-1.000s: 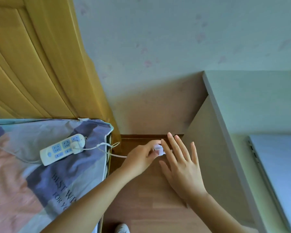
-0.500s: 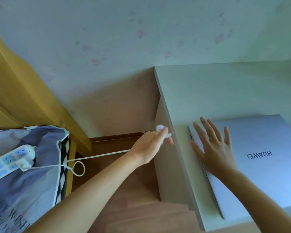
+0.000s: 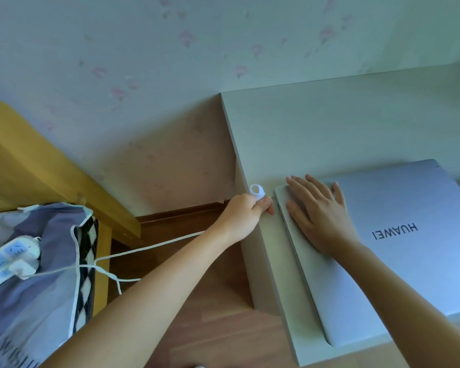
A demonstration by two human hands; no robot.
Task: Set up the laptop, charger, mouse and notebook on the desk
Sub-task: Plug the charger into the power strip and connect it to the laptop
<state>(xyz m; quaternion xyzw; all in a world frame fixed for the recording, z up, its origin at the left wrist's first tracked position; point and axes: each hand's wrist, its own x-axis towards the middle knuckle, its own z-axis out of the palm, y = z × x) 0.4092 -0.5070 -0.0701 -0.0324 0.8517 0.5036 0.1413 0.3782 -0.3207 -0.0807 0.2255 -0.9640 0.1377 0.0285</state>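
Note:
A closed silver laptop (image 3: pixel 398 240) lies on the white desk (image 3: pixel 329 123) at the right. My right hand (image 3: pixel 319 216) rests flat on the lid near its left edge. My left hand (image 3: pixel 243 216) grips the plug end of the white charger cable (image 3: pixel 154 247) right beside the laptop's left side; a small white strap loop (image 3: pixel 257 190) sticks up above its fingers. The cable runs left to a white charger brick (image 3: pixel 24 264) plugged into a power strip (image 3: pixel 0 258) on the bed. Mouse and notebook are not in view.
A bed with a grey-blue patterned cover (image 3: pixel 29 296) and a yellow wooden frame (image 3: pixel 37 166) stands at the left. Brown wooden floor (image 3: pixel 210 328) fills the gap between bed and desk. A floral-papered wall (image 3: pixel 170 62) runs behind.
My view swung right from the bed to the desk. My left hand carried the cable end from the gap up to the laptop's left edge. My right hand moved onto the lid.

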